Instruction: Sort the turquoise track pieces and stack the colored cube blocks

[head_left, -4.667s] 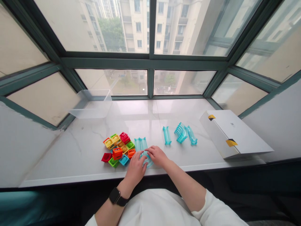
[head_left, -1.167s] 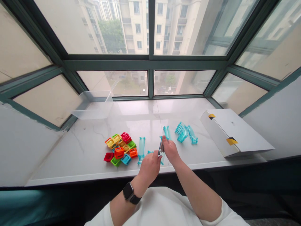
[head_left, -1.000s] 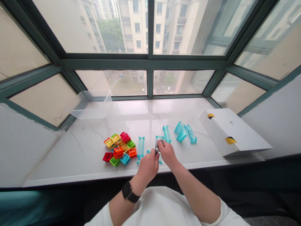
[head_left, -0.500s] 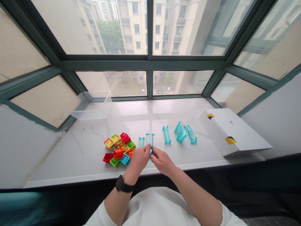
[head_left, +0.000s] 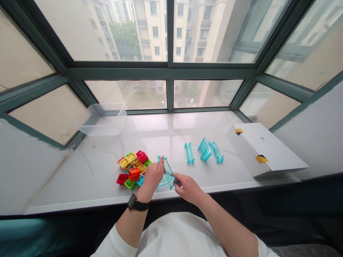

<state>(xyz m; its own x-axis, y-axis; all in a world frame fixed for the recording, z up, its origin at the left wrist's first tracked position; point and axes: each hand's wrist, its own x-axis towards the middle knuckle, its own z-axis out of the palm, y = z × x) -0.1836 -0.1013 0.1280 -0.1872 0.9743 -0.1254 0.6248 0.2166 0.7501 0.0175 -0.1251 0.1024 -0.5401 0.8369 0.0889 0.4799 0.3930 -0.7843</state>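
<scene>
Fingers of left hand [head_left: 151, 176] and right hand [head_left: 188, 188] — one turquoise track [head_left: 166, 180] held between.

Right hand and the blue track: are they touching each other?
Touching. The head view shows the fingertips of the right hand pressed on the end of the blue track, with no gap.

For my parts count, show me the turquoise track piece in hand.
The track piece between left hand and right hand; the others lie untouched on the windowsill.

Home – upper-floor apartment: marble bay-window sill [head_left: 160, 132], dark green window frames [head_left: 166, 73], apartment towers [head_left: 155, 32] outside glass
</scene>
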